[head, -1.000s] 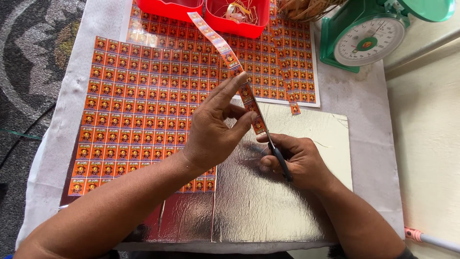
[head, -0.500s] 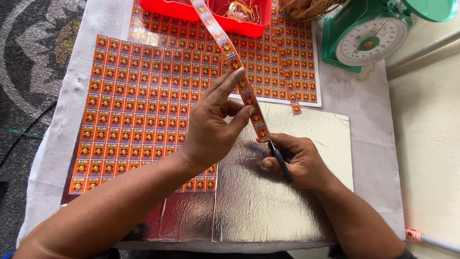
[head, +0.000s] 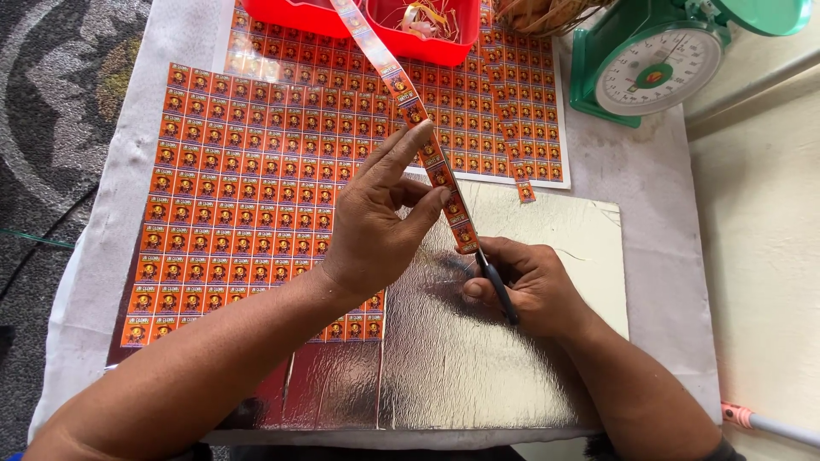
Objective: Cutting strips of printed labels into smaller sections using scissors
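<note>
We've got the label strip (head: 427,149) pinched taut in the left hand (head: 376,226), over the silver sheet (head: 512,341); right hand (head: 530,286) clenched on scissors (head: 497,286) — we'd cut square between labels.

The left hand (head: 376,230) pinches a long strip of orange labels (head: 427,145) between thumb and fingers; the strip runs up and away towards a red tray (head: 444,47). The right hand (head: 530,286) grips dark-handled scissors (head: 495,286) at the strip's lower end. Both hands are above a silver foil sheet (head: 512,376). A large sheet of orange labels (head: 239,188) lies to the left on the desk (head: 649,196). A green dial scale (head: 658,68) stands at the far right.
</note>
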